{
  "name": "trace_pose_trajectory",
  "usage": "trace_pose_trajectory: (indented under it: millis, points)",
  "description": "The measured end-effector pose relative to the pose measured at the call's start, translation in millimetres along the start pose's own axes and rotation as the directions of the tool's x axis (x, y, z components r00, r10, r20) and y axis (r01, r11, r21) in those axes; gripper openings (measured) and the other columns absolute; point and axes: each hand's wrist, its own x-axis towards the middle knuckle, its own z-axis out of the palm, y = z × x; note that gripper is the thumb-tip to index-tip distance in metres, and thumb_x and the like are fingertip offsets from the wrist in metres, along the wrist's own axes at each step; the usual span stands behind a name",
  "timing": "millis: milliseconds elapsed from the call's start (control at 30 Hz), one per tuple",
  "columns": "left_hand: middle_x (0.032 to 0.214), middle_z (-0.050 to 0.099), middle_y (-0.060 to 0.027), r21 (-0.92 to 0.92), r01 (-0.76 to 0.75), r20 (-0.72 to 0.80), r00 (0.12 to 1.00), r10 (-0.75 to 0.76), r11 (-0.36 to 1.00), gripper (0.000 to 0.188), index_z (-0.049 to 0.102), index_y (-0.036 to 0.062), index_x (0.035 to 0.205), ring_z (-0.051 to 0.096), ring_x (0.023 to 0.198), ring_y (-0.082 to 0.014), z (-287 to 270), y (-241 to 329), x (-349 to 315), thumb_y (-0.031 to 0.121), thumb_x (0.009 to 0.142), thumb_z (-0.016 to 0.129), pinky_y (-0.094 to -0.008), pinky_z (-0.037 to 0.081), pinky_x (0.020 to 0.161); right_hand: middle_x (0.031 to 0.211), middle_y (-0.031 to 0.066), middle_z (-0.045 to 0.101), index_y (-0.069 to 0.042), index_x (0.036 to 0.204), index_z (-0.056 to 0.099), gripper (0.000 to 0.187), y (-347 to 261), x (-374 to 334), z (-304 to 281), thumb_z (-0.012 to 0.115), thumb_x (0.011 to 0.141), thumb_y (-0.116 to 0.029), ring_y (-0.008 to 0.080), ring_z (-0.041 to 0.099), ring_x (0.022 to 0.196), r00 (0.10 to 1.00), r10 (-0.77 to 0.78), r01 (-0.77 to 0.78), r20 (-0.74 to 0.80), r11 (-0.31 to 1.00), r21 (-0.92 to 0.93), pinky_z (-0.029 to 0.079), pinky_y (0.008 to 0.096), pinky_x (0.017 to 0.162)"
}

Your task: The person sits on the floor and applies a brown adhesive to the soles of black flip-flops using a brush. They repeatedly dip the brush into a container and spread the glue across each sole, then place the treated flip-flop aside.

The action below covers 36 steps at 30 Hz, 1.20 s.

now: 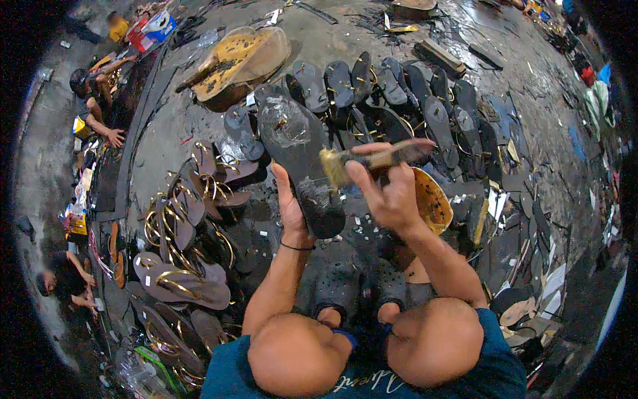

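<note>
My left hand (292, 207) is closed on a long black shoe sole (297, 156), holding it up from the side near its lower end. Wet-looking, shiny patches show at both ends of the sole. A paintbrush (415, 151) is gripped in my right hand (393, 193), slightly blurred. Its yellowish bristles are right beside the sole's edge; whether they touch it I cannot tell. Below my right hand stands a yellowish bowl (435, 199) with dark specks inside, partly hidden by the hand and wrist.
Gold-strapped sandals (183, 282) are heaped at the left. Several dark soles (339, 83) lie in rows ahead and to the right. A yellow, stained container (256, 53) sits beyond. Scraps (551, 292) litter the right side. Other people (100, 110) sit at the far left.
</note>
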Motion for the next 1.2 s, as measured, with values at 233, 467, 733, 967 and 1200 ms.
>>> trace_pose_trajectory:
  millis: [233, 467, 733, 967, 1200]
  points:
    - [0.110, 0.064, -0.0048, 0.056, -0.141, -0.062, 0.988, 0.144, 0.988, 0.066, 0.055, 0.0079, 0.123, 0.063, 0.094, -0.0209, 0.5, 9.8, 6.1, 0.064, 0.089, 0.048, -0.0348, 0.053, 0.083, 0.092, 0.0141, 0.069, -0.005, 0.093, 0.066, 0.019, 60.6, -21.8, -7.0, 0.069, 0.085, -0.022, 0.0243, 0.068, 0.083, 0.987, -0.141, 0.161, 0.082, 0.922, -0.351, 0.052, 0.0349, 0.075]
    - [0.104, 0.065, -0.0053, 0.076, -0.121, -0.200, 0.971, 0.134, 0.990, 0.064, 0.058, 0.0090, 0.117, 0.065, 0.089, -0.0219, -31.3, 0.8, 2.6, 0.065, 0.087, 0.050, -0.0355, 0.056, 0.077, 0.087, 0.0125, 0.069, -0.004, 0.101, 0.063, 0.024, 40.7, -34.6, 28.2, 0.068, 0.085, -0.022, 0.0228, 0.067, 0.080, 0.989, -0.143, 0.147, 0.039, 0.978, -0.149, 0.052, 0.0351, 0.074]
    - [0.095, 0.068, -0.0122, -0.127, 0.391, -0.129, 0.905, -0.406, 0.911, 0.067, 0.062, 0.0023, 0.105, 0.066, 0.080, -0.0268, -74.1, -28.5, 9.4, 0.066, 0.088, 0.048, -0.0377, 0.056, 0.072, 0.092, 0.0118, 0.068, -0.002, 0.100, 0.064, 0.025, 53.2, -71.4, 30.3, 0.071, 0.085, -0.020, 0.0203, 0.065, 0.087, 0.928, 0.091, -0.104, 0.361, 0.994, 0.016, 0.051, 0.0322, 0.080]
    - [0.102, 0.068, -0.0117, 0.039, 0.115, -0.139, 0.984, -0.109, 0.993, 0.053, 0.059, 0.0046, 0.115, 0.066, 0.092, -0.0291, -70.3, -51.9, 111.2, 0.052, 0.096, 0.044, -0.0419, 0.052, 0.086, 0.094, 0.0042, 0.067, -0.003, 0.104, 0.063, 0.019, 68.0, -61.8, -60.1, 0.068, 0.088, -0.014, 0.0134, 0.062, 0.085, 0.924, 0.359, -0.342, -0.133, 0.930, 0.135, 0.050, 0.0299, 0.079]
    - [0.118, 0.064, 0.0004, 0.560, 0.242, -0.449, 0.892, 0.045, 0.793, 0.039, 0.054, 0.0126, 0.124, 0.059, 0.108, -0.0129, -135.0, -83.5, -32.2, 0.035, 0.093, 0.062, -0.0325, 0.048, 0.086, 0.093, 0.0145, 0.065, 0.004, 0.111, 0.059, 0.031, 122.0, -73.5, -139.4, 0.063, 0.093, -0.021, 0.0198, 0.062, 0.087, 0.954, 0.259, -0.289, -0.149, 0.671, -0.683, 0.050, 0.0325, 0.078]
